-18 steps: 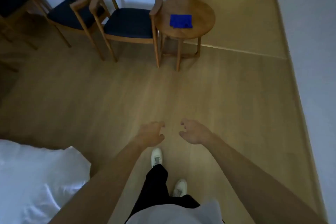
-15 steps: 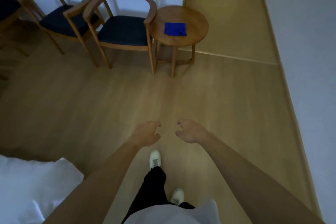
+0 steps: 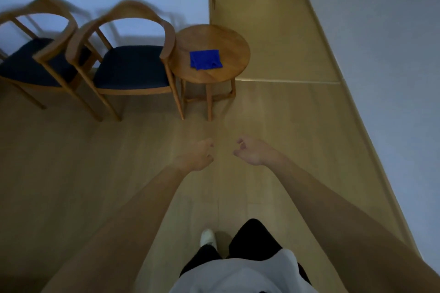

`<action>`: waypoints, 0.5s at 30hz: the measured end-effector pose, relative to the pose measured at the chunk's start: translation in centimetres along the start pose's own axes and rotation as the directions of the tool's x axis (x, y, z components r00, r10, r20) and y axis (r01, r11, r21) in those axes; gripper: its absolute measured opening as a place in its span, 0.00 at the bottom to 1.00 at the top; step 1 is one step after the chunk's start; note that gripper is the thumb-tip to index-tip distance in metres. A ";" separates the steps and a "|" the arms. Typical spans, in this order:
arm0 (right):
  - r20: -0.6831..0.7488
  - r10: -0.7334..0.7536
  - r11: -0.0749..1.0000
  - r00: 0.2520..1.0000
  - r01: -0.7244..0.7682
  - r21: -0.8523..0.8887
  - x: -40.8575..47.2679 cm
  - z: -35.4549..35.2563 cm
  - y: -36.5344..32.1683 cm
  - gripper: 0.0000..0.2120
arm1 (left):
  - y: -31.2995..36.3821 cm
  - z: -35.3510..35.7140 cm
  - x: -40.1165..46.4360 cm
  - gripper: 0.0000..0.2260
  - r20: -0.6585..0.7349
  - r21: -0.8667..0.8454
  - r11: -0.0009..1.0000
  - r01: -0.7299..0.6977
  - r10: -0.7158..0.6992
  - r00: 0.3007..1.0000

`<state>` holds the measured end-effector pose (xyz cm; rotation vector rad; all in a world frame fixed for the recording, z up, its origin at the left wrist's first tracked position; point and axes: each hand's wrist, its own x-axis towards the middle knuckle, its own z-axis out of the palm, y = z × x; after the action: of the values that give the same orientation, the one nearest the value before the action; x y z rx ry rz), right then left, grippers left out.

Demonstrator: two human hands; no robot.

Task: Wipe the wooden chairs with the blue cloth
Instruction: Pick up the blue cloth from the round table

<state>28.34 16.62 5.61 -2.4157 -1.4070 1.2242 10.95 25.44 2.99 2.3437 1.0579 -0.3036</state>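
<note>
A folded blue cloth (image 3: 206,59) lies on a small round wooden table (image 3: 228,40) against the far wall. Left of the table stand two wooden armchairs with dark blue seats, the nearer chair (image 3: 133,40) touching the table's side and the other chair (image 3: 40,38) at the left edge. My left hand (image 3: 198,154) and my right hand (image 3: 252,151) hang in front of me over the floor, well short of the table. Both hold nothing and their fingers curl loosely.
Light wooden floor stretches between me and the furniture. A white wall (image 3: 381,54) runs along the right side, and a corridor (image 3: 262,2) opens beyond the table. My legs and a white shoe (image 3: 207,236) show at the bottom.
The view has moved forward and lifted: table and chairs look nearer and larger, and the white bedding at the lower left has left the frame. My hands keep the same loose pose.
</note>
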 end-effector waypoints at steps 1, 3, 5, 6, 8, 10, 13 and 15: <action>-0.002 0.010 1.000 1.000 -0.010 0.015 1.1 -0.8 0.1 0.24 | 0.0 -0.7 1.2 0.20 0.006 -0.004 1.000 -0.003 0.004 1.000; 0.002 0.022 0.999 1.000 -0.022 0.029 3.6 -2.4 0.1 0.25 | 0.0 -2.0 4.0 0.19 0.009 0.009 1.000 -0.016 0.016 1.000; 0.020 0.018 0.999 1.000 -0.019 0.031 6.3 -4.0 0.2 0.25 | 0.1 -3.2 6.8 0.19 0.009 0.017 1.000 -0.026 0.026 1.000; 0.031 0.017 1.000 0.999 -0.018 0.025 7.6 -4.7 0.2 0.25 | 0.2 -3.9 8.1 0.18 0.007 0.027 0.999 -0.027 0.027 1.000; 0.034 0.004 1.000 0.999 -0.005 0.026 10.2 -6.4 0.3 0.26 | 0.4 -5.1 11.0 0.19 0.003 0.043 0.999 -0.013 0.013 1.000; 0.031 -0.025 1.000 0.999 0.025 0.014 13.0 -8.4 0.1 0.25 | 0.4 -6.5 13.6 0.20 -0.005 0.048 0.999 0.019 -0.018 1.000; 0.028 -0.058 0.998 0.998 0.058 -0.012 16.2 -11.6 -0.3 0.24 | 0.8 -8.9 16.9 0.19 0.008 0.070 0.996 0.047 -0.048 0.999; 0.040 -0.074 0.996 0.996 0.076 -0.045 18.4 -13.7 -0.7 0.22 | 0.9 -10.6 18.9 0.19 -0.016 0.055 0.997 0.062 -0.061 0.998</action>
<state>41.84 35.17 4.28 -2.3574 -1.5390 1.2400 24.02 42.74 4.33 2.3684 1.1441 -0.3446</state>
